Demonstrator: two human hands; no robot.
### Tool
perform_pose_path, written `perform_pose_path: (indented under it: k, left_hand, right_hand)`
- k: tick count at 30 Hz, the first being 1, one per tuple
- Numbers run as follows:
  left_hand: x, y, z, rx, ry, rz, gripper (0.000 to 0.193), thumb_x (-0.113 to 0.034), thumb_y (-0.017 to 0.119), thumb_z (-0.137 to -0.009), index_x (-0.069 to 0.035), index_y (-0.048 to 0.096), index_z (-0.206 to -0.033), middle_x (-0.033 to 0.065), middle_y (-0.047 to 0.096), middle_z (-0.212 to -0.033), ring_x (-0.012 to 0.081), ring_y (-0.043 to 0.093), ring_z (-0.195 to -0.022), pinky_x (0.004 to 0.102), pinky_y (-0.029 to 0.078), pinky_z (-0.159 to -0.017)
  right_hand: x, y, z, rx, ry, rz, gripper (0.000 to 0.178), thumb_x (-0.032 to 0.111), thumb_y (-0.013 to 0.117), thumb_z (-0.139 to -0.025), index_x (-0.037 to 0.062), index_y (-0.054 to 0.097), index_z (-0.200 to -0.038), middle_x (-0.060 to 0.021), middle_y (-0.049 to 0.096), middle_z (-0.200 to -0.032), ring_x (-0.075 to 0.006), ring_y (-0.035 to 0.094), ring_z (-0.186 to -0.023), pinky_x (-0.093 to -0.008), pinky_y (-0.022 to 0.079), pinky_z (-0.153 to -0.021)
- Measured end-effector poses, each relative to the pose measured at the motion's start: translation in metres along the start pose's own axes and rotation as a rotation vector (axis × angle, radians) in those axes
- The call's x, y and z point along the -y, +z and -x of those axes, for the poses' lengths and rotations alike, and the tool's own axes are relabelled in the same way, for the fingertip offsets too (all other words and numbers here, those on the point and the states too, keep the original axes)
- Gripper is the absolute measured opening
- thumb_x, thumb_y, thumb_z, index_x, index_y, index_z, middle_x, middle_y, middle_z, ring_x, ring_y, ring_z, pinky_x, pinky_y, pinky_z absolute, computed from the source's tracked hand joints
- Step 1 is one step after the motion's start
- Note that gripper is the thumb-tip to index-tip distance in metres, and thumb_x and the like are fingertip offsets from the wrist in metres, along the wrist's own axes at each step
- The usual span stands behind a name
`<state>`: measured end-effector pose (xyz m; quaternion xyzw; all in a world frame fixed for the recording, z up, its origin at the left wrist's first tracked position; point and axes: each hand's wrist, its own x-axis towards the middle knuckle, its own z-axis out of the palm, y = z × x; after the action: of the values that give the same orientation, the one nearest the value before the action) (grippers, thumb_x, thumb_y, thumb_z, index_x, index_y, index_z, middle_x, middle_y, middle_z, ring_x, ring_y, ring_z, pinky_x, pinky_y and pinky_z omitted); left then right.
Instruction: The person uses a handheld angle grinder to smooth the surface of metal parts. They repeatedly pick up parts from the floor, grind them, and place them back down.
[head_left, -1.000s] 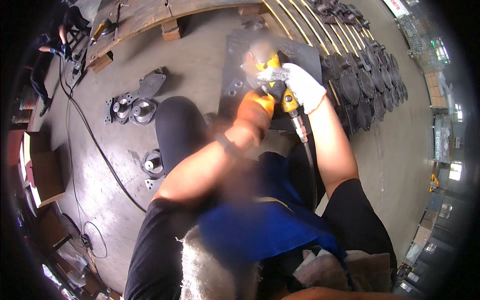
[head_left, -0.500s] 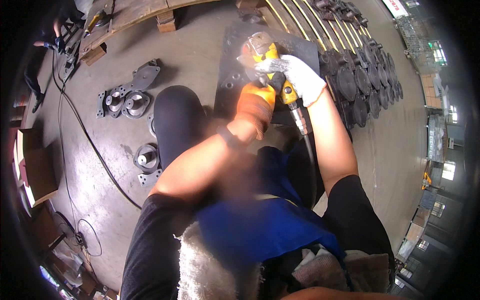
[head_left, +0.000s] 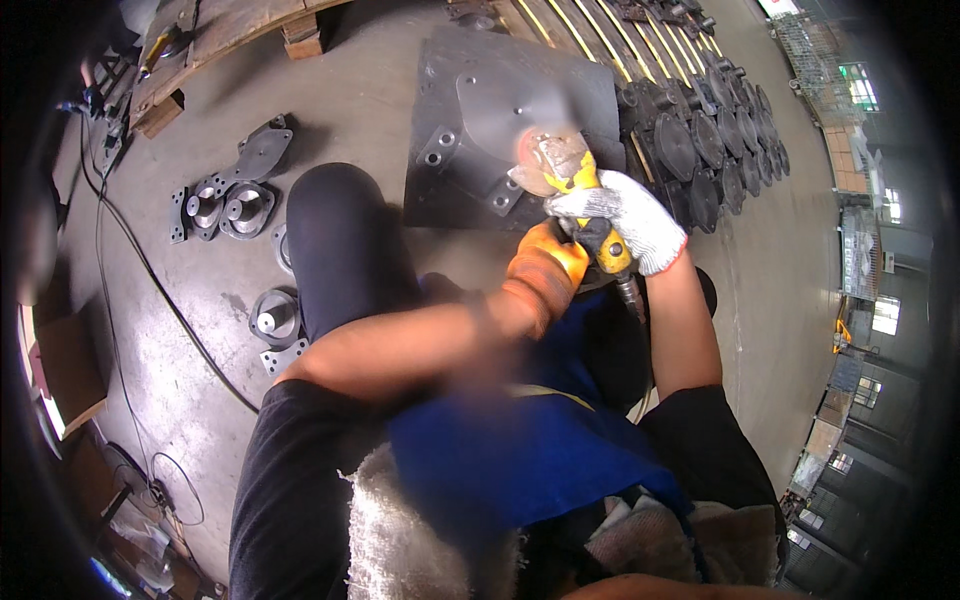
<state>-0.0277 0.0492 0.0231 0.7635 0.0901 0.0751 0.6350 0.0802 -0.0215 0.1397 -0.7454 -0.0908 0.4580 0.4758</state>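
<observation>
My left hand, in an orange glove, is closed on the side of a yellow angle grinder. My right hand, in a white knit glove with a red cuff, wraps over the grinder from the right. The tool's worn, greyish guard points up and left, its disc edge blurred. Beneath it is a dark metal flange plate with a rounded outline and several holes. That part lies on a large dark steel slab beyond my knees. A hose leaves the grinder's rear end toward my lap.
Several metal brackets with round hubs lie on the floor at left. Many dark flange parts stand in rows on yellow-edged rails at right. A black hose crosses the floor. A wooden bench and another person's gloved hand are at far left.
The grinder and both hands have moved nearer to me and to the right, uncovering more of the flange plate. My view has shifted slightly. Both hands keep their grip.
</observation>
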Motion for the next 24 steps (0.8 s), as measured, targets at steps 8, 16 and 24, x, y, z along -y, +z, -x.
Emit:
perform_pose_path:
  k: [8,16,24]
  left_hand:
    - [0.038,0.003,-0.011,-0.179,0.192,-0.003,0.029,-0.012,0.054,-0.085,-0.003,0.065,-0.109,0.0224,0.069,-0.104,0.0399,0.065,-0.098,0.0406,0.051,-0.084]
    - [-0.009,0.003,0.005,-0.012,0.019,0.061,0.029,-0.012,0.056,-0.083,0.000,0.064,-0.108,0.0235,0.068,-0.103,0.0408,0.064,-0.098,0.0396,0.051,-0.086]
    - [0.015,0.014,0.004,-0.069,0.220,-0.013,0.029,-0.010,0.054,-0.084,0.000,0.063,-0.110,0.0231,0.068,-0.104,0.0403,0.064,-0.099,0.0387,0.051,-0.086]
  right_hand:
    - [0.006,0.005,-0.027,0.097,-0.123,-0.139,0.022,0.019,0.073,-0.085,-0.0011,0.070,-0.095,-0.0020,0.067,-0.081,-0.0090,0.061,-0.073,-0.0239,0.048,-0.065]
    - [0.002,-0.001,0.001,-0.061,0.013,0.093,0.020,0.016,0.075,-0.083,0.0008,0.069,-0.094,-0.0020,0.066,-0.080,-0.0086,0.061,-0.070,-0.0240,0.049,-0.062]
    - [0.011,0.006,0.002,-0.021,-0.041,0.068,0.017,0.016,0.074,-0.083,0.0020,0.069,-0.092,-0.0004,0.064,-0.078,-0.0078,0.059,-0.068,-0.0241,0.047,-0.061]
